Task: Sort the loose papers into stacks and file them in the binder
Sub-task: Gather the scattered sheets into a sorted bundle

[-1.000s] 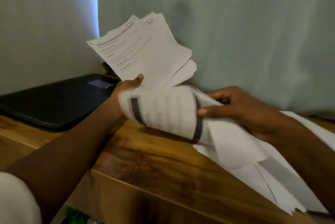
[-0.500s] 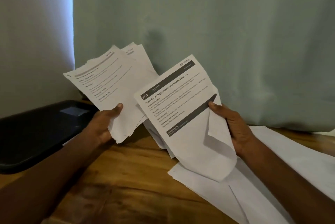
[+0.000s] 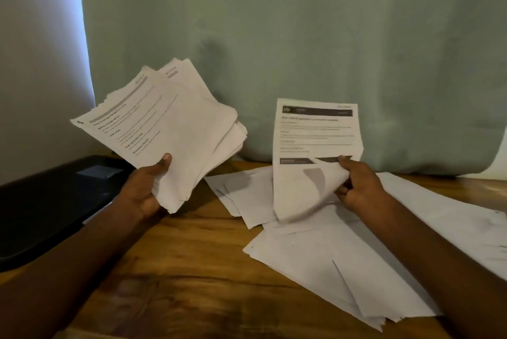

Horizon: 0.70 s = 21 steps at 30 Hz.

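Papers first: the left hand (image 3: 142, 187) grips a fanned stack (image 3: 170, 133) by its lower corner, thumb on top, up above the wooden table (image 3: 178, 270). To the stack's right, the right hand (image 3: 359, 187) pinches one printed sheet (image 3: 312, 146) by its curled bottom edge. More loose papers (image 3: 329, 256) lie face-down right of the stack; a black binder (image 3: 49, 201) sits to its left. I'd read the header, then slide the sheet in flat so that corner doesn't crease.
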Each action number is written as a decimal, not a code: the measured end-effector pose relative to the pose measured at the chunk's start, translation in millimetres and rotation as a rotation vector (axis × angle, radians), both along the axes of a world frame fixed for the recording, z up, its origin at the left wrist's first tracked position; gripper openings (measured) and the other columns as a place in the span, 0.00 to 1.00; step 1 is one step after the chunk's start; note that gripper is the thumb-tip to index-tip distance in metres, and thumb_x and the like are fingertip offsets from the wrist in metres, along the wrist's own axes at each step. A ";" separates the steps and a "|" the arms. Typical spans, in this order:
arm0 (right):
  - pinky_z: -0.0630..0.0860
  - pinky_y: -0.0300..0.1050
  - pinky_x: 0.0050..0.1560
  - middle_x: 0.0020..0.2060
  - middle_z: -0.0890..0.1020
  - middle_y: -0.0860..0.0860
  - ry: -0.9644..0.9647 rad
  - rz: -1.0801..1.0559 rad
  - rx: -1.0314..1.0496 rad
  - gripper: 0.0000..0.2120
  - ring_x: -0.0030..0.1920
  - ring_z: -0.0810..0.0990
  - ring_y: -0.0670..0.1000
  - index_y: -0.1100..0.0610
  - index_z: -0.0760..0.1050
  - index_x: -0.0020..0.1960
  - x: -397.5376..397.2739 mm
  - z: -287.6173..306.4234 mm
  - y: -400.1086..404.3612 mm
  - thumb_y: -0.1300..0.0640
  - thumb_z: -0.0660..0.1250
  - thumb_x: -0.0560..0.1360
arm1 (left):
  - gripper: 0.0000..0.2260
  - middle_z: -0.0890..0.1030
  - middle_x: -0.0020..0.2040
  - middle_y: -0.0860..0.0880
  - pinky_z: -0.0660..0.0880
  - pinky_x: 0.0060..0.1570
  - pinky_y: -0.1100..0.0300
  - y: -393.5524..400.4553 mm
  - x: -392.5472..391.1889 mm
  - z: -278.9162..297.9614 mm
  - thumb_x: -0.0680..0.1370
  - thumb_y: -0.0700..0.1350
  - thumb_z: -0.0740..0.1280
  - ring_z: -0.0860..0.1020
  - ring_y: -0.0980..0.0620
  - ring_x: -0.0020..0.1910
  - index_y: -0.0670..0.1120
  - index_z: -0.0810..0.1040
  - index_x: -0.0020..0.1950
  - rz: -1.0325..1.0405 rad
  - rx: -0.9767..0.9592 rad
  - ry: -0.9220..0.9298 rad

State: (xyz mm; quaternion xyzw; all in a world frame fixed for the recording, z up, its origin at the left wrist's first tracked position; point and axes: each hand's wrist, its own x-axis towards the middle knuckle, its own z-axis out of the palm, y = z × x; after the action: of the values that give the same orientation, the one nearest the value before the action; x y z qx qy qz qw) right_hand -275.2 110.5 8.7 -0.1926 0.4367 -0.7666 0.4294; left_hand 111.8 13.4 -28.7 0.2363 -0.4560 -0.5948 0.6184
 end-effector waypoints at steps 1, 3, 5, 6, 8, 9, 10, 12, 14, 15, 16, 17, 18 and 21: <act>0.65 0.34 0.18 0.37 0.81 0.53 0.009 0.029 0.044 0.06 0.26 0.75 0.47 0.59 0.78 0.55 -2.3 -1.8 -1.8 0.61 0.70 0.79 | 0.15 0.87 0.48 0.52 0.84 0.40 0.54 -1.6 -0.3 0.8 0.84 0.39 0.61 0.86 0.53 0.43 0.53 0.87 0.53 -0.007 0.018 0.006; 0.61 0.34 0.17 0.33 0.77 0.53 0.007 0.155 0.081 0.01 0.21 0.69 0.44 0.58 0.76 0.50 3.4 -4.1 -3.0 0.62 0.67 0.81 | 0.18 0.87 0.46 0.53 0.84 0.39 0.55 2.0 -6.2 6.3 0.85 0.40 0.60 0.86 0.54 0.42 0.55 0.88 0.48 -0.001 -0.004 -0.001; 0.66 0.34 0.19 0.37 0.77 0.55 0.055 0.249 0.118 0.02 0.25 0.73 0.46 0.58 0.77 0.52 12.6 -9.9 -4.6 0.63 0.67 0.81 | 0.25 0.87 0.42 0.56 0.83 0.34 0.59 3.7 -16.1 12.7 0.85 0.39 0.59 0.85 0.57 0.39 0.60 0.88 0.40 -0.007 -0.026 -0.065; 0.68 0.34 0.20 0.37 0.78 0.55 0.124 0.268 0.140 0.04 0.26 0.74 0.47 0.59 0.77 0.54 17.9 -13.7 -5.3 0.64 0.68 0.80 | 0.27 0.87 0.41 0.57 0.82 0.33 0.61 6.8 -20.2 16.5 0.86 0.39 0.58 0.85 0.58 0.38 0.62 0.88 0.38 0.004 -0.040 -0.087; 0.70 0.36 0.22 0.36 0.79 0.56 0.260 0.285 0.159 0.09 0.28 0.74 0.48 0.61 0.77 0.60 26.7 -19.9 -8.0 0.65 0.69 0.79 | 0.22 0.87 0.50 0.53 0.83 0.37 0.61 9.3 -28.4 23.3 0.85 0.38 0.58 0.86 0.57 0.44 0.57 0.88 0.49 -0.036 -0.063 -0.088; 0.73 0.37 0.24 0.38 0.81 0.57 0.284 0.335 0.152 0.12 0.29 0.76 0.49 0.62 0.77 0.62 30.7 -20.9 -8.5 0.66 0.69 0.79 | 0.17 0.85 0.59 0.49 0.84 0.42 0.58 7.2 -31.4 25.1 0.85 0.39 0.58 0.85 0.53 0.51 0.53 0.85 0.61 -0.065 -0.069 -0.095; 0.78 0.39 0.28 0.42 0.83 0.59 0.257 0.424 0.141 0.15 0.33 0.79 0.51 0.63 0.76 0.65 33.1 -20.9 -8.1 0.65 0.70 0.79 | 0.16 0.82 0.65 0.46 0.84 0.48 0.54 8.2 -37.4 26.8 0.85 0.41 0.59 0.83 0.49 0.56 0.51 0.78 0.70 -0.094 -0.058 -0.089; 0.85 0.48 0.46 0.55 0.84 0.63 0.190 0.610 0.130 0.18 0.49 0.85 0.59 0.66 0.74 0.68 34.4 -18.8 -4.1 0.65 0.69 0.79 | 0.17 0.80 0.67 0.47 0.82 0.55 0.49 5.4 -55.8 26.3 0.84 0.43 0.61 0.81 0.47 0.60 0.49 0.73 0.74 -0.146 -0.004 -0.045; 0.81 0.52 0.58 0.61 0.81 0.65 0.190 0.703 0.098 0.16 0.62 0.81 0.64 0.70 0.73 0.67 27.0 -14.5 0.3 0.68 0.66 0.80 | 0.20 0.79 0.69 0.45 0.79 0.59 0.48 5.9 -88.9 30.5 0.83 0.45 0.64 0.79 0.45 0.63 0.47 0.73 0.75 -0.158 0.019 -0.059; 0.82 0.52 0.58 0.60 0.81 0.65 0.205 0.680 0.092 0.13 0.62 0.81 0.64 0.72 0.73 0.65 21.1 -10.1 1.7 0.70 0.64 0.81 | 0.21 0.79 0.69 0.44 0.78 0.59 0.47 6.7 -108.0 32.8 0.82 0.46 0.65 0.78 0.43 0.65 0.44 0.73 0.75 -0.153 0.027 -0.090; 0.83 0.51 0.55 0.57 0.82 0.65 0.236 0.620 0.096 0.10 0.59 0.83 0.63 0.72 0.75 0.61 13.6 -4.7 3.8 0.72 0.63 0.80 | 0.21 0.80 0.67 0.43 0.77 0.57 0.47 8.1 -125.5 34.8 0.82 0.47 0.66 0.78 0.42 0.64 0.42 0.73 0.73 -0.152 0.036 -0.116; 0.84 0.51 0.52 0.53 0.83 0.64 0.312 0.522 0.112 0.08 0.53 0.85 0.61 0.72 0.76 0.57 3.2 1.3 5.5 0.73 0.64 0.79 | 0.19 0.81 0.63 0.44 0.77 0.54 0.48 9.0 -141.2 35.2 0.82 0.47 0.66 0.79 0.43 0.62 0.41 0.75 0.71 -0.145 0.051 -0.126; 0.85 0.53 0.50 0.50 0.84 0.64 0.473 0.377 0.169 0.06 0.48 0.86 0.60 0.70 0.78 0.54 -10.2 7.1 8.6 0.72 0.66 0.78 | 0.16 0.82 0.60 0.45 0.78 0.53 0.49 10.9 -157.2 34.3 0.82 0.46 0.67 0.80 0.44 0.57 0.41 0.77 0.67 -0.146 0.080 -0.123; 0.84 0.51 0.47 0.50 0.85 0.59 1.359 -0.072 0.643 0.17 0.44 0.85 0.57 0.63 0.79 0.56 -63.0 17.8 27.2 0.53 0.75 0.75 | 0.18 0.82 0.62 0.44 0.81 0.45 0.50 7.2 -186.4 20.0 0.78 0.46 0.71 0.82 0.45 0.54 0.43 0.79 0.66 -0.184 0.152 -0.097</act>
State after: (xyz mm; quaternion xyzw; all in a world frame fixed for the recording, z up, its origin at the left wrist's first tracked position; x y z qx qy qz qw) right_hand -338.2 137.6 26.5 -0.4741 0.8140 -0.3270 0.0752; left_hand -74.6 20.6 -8.7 0.2681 -0.4588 -0.6699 0.5185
